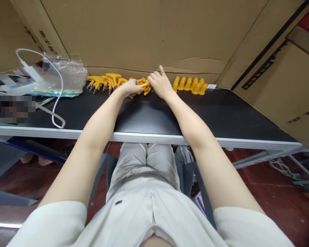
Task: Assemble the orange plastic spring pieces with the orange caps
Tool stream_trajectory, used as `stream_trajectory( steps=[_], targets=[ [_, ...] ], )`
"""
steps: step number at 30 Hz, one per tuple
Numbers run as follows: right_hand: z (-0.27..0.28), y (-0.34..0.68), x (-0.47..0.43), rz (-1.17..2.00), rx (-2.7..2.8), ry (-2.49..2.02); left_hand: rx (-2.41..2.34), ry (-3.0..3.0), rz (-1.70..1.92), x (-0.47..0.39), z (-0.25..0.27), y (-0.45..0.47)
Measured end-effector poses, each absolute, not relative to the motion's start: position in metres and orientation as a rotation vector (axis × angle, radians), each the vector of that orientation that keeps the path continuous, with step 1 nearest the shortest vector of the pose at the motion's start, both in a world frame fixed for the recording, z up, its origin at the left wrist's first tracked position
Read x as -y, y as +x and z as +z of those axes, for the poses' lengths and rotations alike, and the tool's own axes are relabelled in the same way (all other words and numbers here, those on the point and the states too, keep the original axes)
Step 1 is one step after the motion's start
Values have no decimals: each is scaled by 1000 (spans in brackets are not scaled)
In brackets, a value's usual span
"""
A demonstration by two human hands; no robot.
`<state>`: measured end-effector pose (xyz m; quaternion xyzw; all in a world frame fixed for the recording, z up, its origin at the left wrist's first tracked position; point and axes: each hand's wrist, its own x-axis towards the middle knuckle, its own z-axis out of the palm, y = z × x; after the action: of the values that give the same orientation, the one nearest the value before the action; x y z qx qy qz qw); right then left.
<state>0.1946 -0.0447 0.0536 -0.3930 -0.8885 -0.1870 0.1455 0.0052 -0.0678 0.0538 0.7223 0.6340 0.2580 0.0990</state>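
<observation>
Above the back half of the black table (pixel 149 115), my left hand (pixel 131 87) is closed around a yellow plastic piece (pixel 145 86). My right hand (pixel 160 83) is pinched at that piece's right edge, with one finger stretched upward. Exactly what the right fingertips grip is partly hidden. Left of my left hand lies a cluster of yellow corkscrew handles (pixel 113 79) with metal spirals sticking out. Several yellow cylindrical sleeves (pixel 189 84) stand in a row just right of my right hand.
A clear plastic bag (pixel 69 73) and a white cable (pixel 61 85) lie at the left. Cardboard (pixel 134 34) walls the table's back, with another cardboard panel (pixel 280 82) at the right. A small white label (pixel 211 86) sits beside the sleeves. The table's metal edge (pixel 149 138) runs across the front.
</observation>
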Motion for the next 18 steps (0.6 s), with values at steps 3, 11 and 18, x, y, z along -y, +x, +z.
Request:
stream_trajectory(
  steps=[3, 11, 18],
  targets=[
    [51, 199, 41, -445, 2537, -1150, -2030, 2112, 785, 72, 51, 10],
    [46, 208, 26, -315, 2534, -1133, -2028, 2272, 854, 79, 54, 13],
    [46, 208, 24, -408, 2486, -1052, -1990, 2080, 858, 73, 54, 16]
  ],
)
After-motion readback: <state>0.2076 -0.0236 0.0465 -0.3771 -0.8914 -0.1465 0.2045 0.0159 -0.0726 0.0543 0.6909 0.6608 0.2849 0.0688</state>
